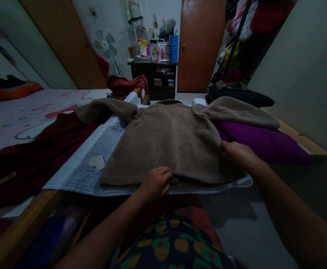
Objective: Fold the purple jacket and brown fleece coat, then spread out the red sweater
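A brown fleece coat lies spread out before me, its sleeves stretched to either side and its collar at the far end. My left hand rests at the middle of the near hem, fingers curled over the edge. At the coat's right side edge, my right hand pinches the fabric. Under the coat is a light blue quilted cloth. The coat's right sleeve lies over a folded purple cloth; the left one reaches onto a dark red garment.
A bed with a printed sheet stands at the left. Dark folded clothes are piled at the right. Farther back are a fan, a dark shelf unit and a wooden door. Clothes hang at the upper right.
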The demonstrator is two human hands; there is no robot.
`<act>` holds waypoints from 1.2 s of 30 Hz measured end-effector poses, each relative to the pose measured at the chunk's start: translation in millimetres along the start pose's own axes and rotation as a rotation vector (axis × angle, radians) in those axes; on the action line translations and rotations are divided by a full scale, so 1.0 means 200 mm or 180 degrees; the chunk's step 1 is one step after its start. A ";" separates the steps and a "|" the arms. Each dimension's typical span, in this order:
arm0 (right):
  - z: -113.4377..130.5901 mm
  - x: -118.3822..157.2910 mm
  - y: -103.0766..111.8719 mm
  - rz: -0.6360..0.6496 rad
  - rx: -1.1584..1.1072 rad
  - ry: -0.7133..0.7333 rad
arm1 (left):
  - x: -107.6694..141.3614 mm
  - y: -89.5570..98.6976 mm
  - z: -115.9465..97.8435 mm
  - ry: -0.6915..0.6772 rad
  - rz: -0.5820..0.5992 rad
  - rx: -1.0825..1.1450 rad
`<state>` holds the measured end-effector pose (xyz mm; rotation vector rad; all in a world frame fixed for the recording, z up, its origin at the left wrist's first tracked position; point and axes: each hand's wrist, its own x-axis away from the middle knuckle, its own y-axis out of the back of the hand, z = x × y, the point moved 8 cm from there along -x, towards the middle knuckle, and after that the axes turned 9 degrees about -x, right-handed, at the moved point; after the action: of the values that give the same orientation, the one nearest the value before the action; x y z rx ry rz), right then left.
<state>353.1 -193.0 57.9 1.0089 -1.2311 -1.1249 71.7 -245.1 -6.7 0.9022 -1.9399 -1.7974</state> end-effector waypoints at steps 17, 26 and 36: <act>0.00 -0.02 0.00 0.0120 0.0306 0.0005 | 0.04 -0.09 -0.05 -0.0091 -0.0450 -0.0428; -0.06 0.00 0.00 0.0192 0.0265 -0.0144 | 0.02 -0.07 -0.07 -0.0370 -0.0630 -0.0512; 0.32 -0.13 -0.14 -0.0819 0.0467 0.0478 | -0.01 -0.09 -0.08 -0.0275 -0.0032 -0.0101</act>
<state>286.9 -170.7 30.4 1.3684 -1.0965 -1.1430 87.0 -256.4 -22.8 0.8384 -1.9558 -1.8967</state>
